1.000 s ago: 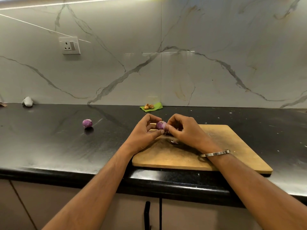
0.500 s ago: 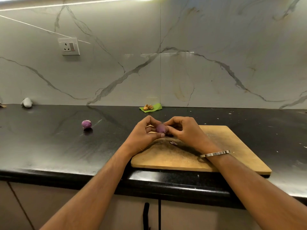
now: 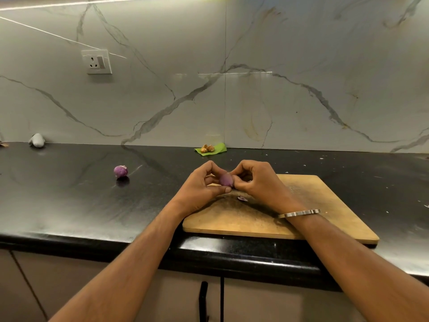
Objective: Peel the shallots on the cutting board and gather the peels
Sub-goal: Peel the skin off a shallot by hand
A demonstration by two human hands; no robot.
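Note:
A small purple shallot (image 3: 226, 180) is held just above the far left corner of the wooden cutting board (image 3: 325, 205). My left hand (image 3: 199, 187) pinches it between thumb and fingers from the left. My right hand (image 3: 257, 182) pinches its right side with curled fingers. A small purple peel scrap (image 3: 242, 198) lies on the board under my hands. A second purple shallot (image 3: 120, 171) sits alone on the black counter to the left, away from both hands.
The black counter (image 3: 69, 205) runs to a marble wall. A green leaf with brown bits (image 3: 210, 149) lies at the back. A grey lump (image 3: 37, 140) sits far left. A wall socket (image 3: 97, 62) is above. Cabinet doors are below the counter edge.
The shallot has been turned between my fingers, its pale end no longer showing. Both hands stay in the same place over the board.

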